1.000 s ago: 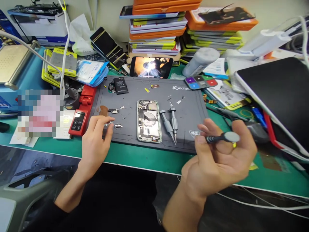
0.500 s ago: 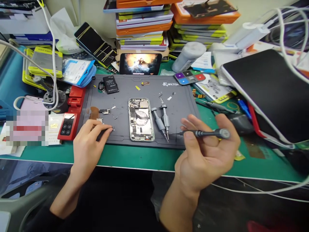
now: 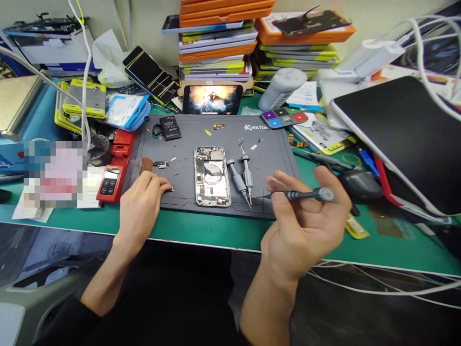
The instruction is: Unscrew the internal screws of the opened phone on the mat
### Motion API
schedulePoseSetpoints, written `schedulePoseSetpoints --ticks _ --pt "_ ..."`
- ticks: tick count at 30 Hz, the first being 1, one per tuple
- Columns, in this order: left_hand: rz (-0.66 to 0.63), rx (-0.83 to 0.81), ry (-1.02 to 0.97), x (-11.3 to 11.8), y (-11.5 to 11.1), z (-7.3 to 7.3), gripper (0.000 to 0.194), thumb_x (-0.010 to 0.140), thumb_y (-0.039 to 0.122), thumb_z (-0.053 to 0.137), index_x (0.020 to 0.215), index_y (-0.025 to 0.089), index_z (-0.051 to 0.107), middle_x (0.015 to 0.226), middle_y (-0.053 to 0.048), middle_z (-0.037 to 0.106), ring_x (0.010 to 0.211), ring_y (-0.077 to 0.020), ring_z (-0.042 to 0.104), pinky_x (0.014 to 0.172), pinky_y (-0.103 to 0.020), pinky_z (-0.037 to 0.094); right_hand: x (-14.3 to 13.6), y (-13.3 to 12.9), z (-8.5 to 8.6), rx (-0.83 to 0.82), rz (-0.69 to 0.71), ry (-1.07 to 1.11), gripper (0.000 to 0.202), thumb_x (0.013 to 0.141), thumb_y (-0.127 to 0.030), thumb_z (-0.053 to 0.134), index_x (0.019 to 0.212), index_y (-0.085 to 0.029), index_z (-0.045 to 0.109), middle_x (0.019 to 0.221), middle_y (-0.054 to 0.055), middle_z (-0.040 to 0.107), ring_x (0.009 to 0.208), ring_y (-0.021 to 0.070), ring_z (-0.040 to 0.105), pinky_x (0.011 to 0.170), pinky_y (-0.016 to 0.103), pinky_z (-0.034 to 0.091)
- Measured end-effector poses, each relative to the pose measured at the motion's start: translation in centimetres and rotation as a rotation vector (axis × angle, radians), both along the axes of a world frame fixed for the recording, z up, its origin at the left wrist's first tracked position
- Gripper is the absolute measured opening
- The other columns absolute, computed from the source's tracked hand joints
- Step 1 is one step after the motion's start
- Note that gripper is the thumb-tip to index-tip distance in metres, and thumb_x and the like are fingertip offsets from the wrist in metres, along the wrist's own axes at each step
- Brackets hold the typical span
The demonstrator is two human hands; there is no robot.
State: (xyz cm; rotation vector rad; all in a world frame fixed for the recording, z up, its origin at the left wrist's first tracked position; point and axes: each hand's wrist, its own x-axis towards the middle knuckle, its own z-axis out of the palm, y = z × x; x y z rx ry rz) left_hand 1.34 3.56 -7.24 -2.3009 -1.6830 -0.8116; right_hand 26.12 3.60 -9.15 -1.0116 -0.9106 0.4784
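Observation:
My right hand [image 3: 306, 221] holds a dark grey precision screwdriver [image 3: 306, 194] palm up, its thin tip pointing left over the mat. My left hand [image 3: 142, 204] rests on the left part of the grey work mat [image 3: 180, 199], thumb and fingers closed at a tiny metallic piece [image 3: 172, 189]; what lies between the fingers is mostly hidden. Between my hands lies an opened phone [image 3: 212, 177] with its inner parts exposed. Two more screwdrivers [image 3: 237, 181] lie side by side just right of it. A small phone component [image 3: 162, 164] sits beyond my left hand.
A black battery [image 3: 170, 128] and loose small parts lie farther back on the mat. A lit phone screen [image 3: 212, 99] stands behind it. Left is a red device [image 3: 109, 183]; right, a large black panel [image 3: 399, 139]. Stacked boxes [image 3: 216, 48] rise at the back.
The view has shifted slightly, so the left side sits farther right. A dark piece seen under my left fingers earlier is now hidden. My right hand keeps the screwdriver in much the same pose.

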Motion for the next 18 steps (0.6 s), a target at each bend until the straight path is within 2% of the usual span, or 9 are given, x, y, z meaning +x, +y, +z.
schedulePoseSetpoints --ticks 5,11,14,18 --pt "0.010 -0.030 0.063 -0.2 0.3 0.3 0.018 0.115 0.024 0.058 0.102 0.016 0.069 0.103 -0.005 0.072 0.092 -0.0175 0.070 0.076 -0.032 0.050 -0.1 -0.2 0.1 -0.013 0.003 0.011 0.054 0.087 -0.017 0.082 0.138 -0.027 0.068 0.112 -0.001 0.084 0.101 0.0208 0.082 0.112 0.056 0.062" --pt "-0.081 -0.015 0.069 1.3 0.8 0.6 0.019 0.115 0.022 0.056 0.105 0.015 0.070 0.103 -0.005 0.071 0.093 -0.0173 0.069 0.080 -0.031 0.052 0.0 -0.4 0.2 -0.050 0.015 0.009 0.053 0.088 -0.020 0.083 0.139 -0.028 0.068 0.110 0.000 0.084 0.099 0.0219 0.082 0.115 0.062 0.060" --pt "-0.117 0.000 0.087 2.0 1.0 0.4 0.018 0.113 0.023 0.060 0.103 0.016 0.073 0.101 -0.006 0.072 0.088 -0.0185 0.064 0.079 -0.033 0.050 0.1 -0.4 0.2 -0.057 0.018 -0.007 0.054 0.087 -0.019 0.083 0.138 -0.028 0.069 0.109 0.000 0.084 0.099 0.0228 0.082 0.115 0.063 0.060" --pt "-0.136 0.014 0.041 1.8 1.0 0.4 0.014 0.110 0.023 0.066 0.103 0.019 0.078 0.100 -0.004 0.074 0.086 -0.0202 0.057 0.081 -0.036 0.050 0.2 -0.3 0.2 -0.042 0.013 -0.023 0.055 0.084 -0.018 0.084 0.137 -0.029 0.071 0.108 0.000 0.084 0.098 0.0247 0.083 0.112 0.063 0.063"
